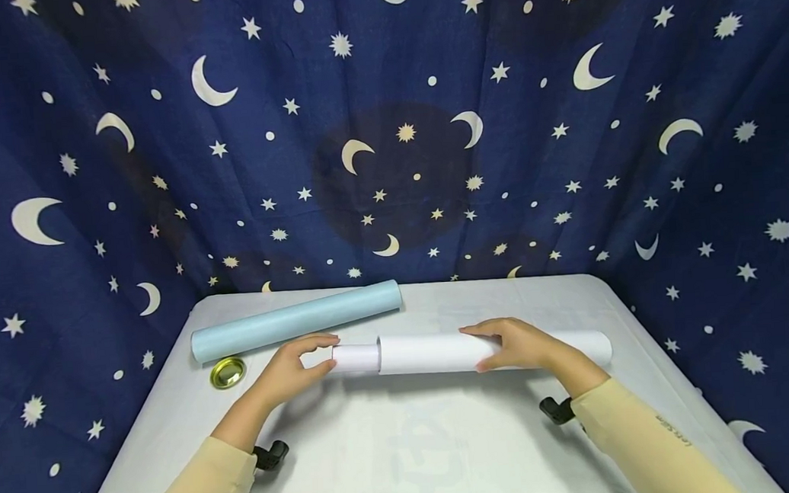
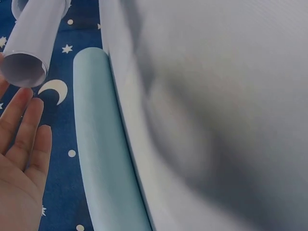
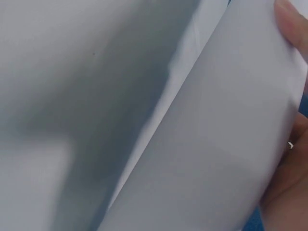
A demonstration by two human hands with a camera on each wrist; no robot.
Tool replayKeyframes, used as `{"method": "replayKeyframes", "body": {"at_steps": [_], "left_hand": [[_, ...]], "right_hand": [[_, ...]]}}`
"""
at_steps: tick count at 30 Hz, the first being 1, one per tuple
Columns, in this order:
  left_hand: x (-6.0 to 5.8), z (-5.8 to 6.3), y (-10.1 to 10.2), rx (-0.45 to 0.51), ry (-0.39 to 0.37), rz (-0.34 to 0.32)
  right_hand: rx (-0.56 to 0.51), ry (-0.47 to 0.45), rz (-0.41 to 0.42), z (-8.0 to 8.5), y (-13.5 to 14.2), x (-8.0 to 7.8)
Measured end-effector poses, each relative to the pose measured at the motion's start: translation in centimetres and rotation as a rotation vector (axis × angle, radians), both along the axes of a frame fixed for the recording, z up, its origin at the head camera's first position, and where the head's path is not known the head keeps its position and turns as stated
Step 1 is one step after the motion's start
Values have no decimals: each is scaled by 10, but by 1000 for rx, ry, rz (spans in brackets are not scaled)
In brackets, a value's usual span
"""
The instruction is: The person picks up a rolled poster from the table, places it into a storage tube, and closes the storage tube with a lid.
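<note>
A wide roll of white paper (image 1: 422,353) lies across the table's middle, and a narrower white paper tube (image 1: 356,358) sticks out of its left end. My left hand (image 1: 298,369) holds the narrow tube's outer end between thumb and fingertips. In the left wrist view this tube (image 2: 36,38) shows its hollow end, with straight fingers (image 2: 32,120) right at the rim. My right hand (image 1: 520,345) grips the wide roll from above, thumb on the near side and fingers on the far side. In the right wrist view the wide roll (image 3: 207,130) fills much of the picture.
Behind the left hand, a light blue roll (image 1: 296,320) lies slanted on the white-covered table (image 1: 422,443). A small round gold-coloured dish or lid (image 1: 228,373) rests left of that hand. A dark blue curtain (image 1: 403,177) with moons and stars surrounds the table.
</note>
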State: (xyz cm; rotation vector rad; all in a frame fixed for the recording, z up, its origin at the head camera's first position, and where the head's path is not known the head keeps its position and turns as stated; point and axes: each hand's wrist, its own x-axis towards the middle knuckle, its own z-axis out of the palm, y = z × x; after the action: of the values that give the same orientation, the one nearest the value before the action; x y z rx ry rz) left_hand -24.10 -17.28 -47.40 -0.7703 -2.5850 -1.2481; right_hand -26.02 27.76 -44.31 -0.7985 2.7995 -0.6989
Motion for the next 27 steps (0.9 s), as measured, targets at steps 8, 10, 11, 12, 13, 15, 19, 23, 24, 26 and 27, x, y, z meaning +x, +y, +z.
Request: {"method": "replayKeyframes", "body": {"at_steps": [8,10,11,12,13,15,19,23,24,26,27], "left_hand": [[1,-3,-6,-9,-29,20],[1,-4,-6,-9,-36,29],[1,-4,-6,-8,-37,30],[1,-5,-5,-7,-37,30],[1,-6,-5,-6,-36,29],[0,-7,-3,-7,-32,26],[-1,-9,0,-5,-38,16],[-1,-10,5,8,-62,14],[-1,-11,6,9,-66,15],[-1,-12,9,14,-71,12],[-2,-12,10,15,-70,10]], "right_hand": [[-4,-10,-1,2,-2,0],[-4,-10,-2,2,-2,0],[-5,-8,-2,2,-3,-1],[-9,-9,-2,2,-3,-1],[-12,-8,-1,2,-3,-1],[-13,-1,5,1,-3,-1],[-11,-3,3,0,-3,-1],[-12,0,2,-1,-3,-1],[-12,-1,1,-1,-4,-1],[-13,1,3,-1,-4,-1],[-15,1,5,-2,-4,-1]]}}
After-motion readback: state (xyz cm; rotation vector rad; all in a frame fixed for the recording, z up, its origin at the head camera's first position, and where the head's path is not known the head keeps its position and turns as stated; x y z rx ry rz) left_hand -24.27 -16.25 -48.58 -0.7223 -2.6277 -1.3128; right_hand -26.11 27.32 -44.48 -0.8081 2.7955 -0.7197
